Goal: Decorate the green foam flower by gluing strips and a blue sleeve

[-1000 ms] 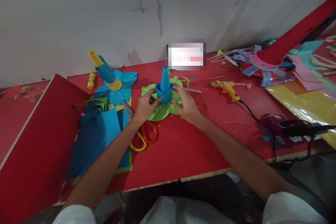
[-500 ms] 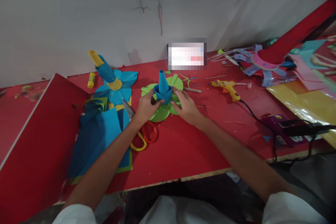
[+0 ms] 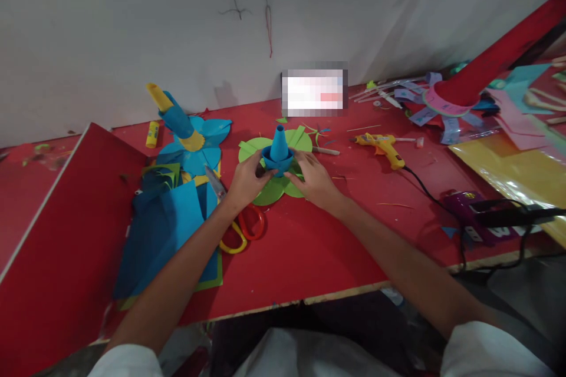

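A blue paper piece (image 3: 279, 150), a narrow cone rising out of a cup-like collar, stands on a green paper flower (image 3: 268, 193) in the middle of the red table. My left hand (image 3: 248, 179) grips the collar from the left, thumb across its front. From the right my right hand (image 3: 316, 179) holds it with curled fingers, thumb near the front. Fingertips behind the collar are partly hidden. Scissors (image 3: 230, 212) with one yellow and one red handle lie by my left wrist, partly under my forearm.
A blue paper flower (image 3: 201, 156) with a rolled centre stands behind left, near a glue stick (image 3: 152, 135). Blue sheets (image 3: 163, 235) lie beside a red upright panel (image 3: 71, 241). At right are a yellow glue gun (image 3: 381, 147), its cord, and a purple device (image 3: 475, 218).
Between my hands the blue cone and collar have shifted slightly right and tipped a little, the cone's opening now facing me more. Both hands stay almost in place.
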`<state>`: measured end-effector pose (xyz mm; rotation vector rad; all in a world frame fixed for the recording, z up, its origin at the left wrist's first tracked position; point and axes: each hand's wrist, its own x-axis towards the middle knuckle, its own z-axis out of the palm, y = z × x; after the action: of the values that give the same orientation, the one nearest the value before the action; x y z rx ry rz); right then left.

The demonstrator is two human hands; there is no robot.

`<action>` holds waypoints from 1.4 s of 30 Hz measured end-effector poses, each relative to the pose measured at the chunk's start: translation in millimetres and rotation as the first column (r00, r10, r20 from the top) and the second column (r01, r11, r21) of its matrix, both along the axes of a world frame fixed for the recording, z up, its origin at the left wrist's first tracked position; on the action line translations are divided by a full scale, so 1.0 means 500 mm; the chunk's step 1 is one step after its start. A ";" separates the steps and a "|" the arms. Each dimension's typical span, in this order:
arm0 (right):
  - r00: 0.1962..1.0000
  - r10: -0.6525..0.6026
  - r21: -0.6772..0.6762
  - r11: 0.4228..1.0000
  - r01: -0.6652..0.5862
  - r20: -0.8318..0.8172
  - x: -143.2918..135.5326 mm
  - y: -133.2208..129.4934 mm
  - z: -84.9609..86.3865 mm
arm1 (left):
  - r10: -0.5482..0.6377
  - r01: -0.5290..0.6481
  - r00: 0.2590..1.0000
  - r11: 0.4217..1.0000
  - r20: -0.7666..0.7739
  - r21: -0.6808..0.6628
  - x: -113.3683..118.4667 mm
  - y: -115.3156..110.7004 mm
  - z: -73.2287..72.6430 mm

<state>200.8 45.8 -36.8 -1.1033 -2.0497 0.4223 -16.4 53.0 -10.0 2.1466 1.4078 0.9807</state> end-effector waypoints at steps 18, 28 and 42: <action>0.996 0.029 0.096 0.995 -0.021 -0.083 0.004 -0.015 0.030 | -0.114 0.123 0.990 0.987 -0.086 0.102 0.002 -0.028 0.021; 0.992 0.112 0.098 0.990 -0.106 -0.056 0.006 -0.022 0.038 | -0.140 0.155 0.979 0.984 -0.149 0.089 0.005 -0.032 0.025; 0.991 0.107 0.108 0.989 -0.099 -0.075 0.007 -0.026 0.041 | -0.096 0.124 0.972 0.985 -0.214 0.123 0.004 -0.038 0.024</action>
<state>204.4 32.8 -16.2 -0.9068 -2.0394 0.4006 -14.5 34.2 2.2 2.4609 1.3285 0.8535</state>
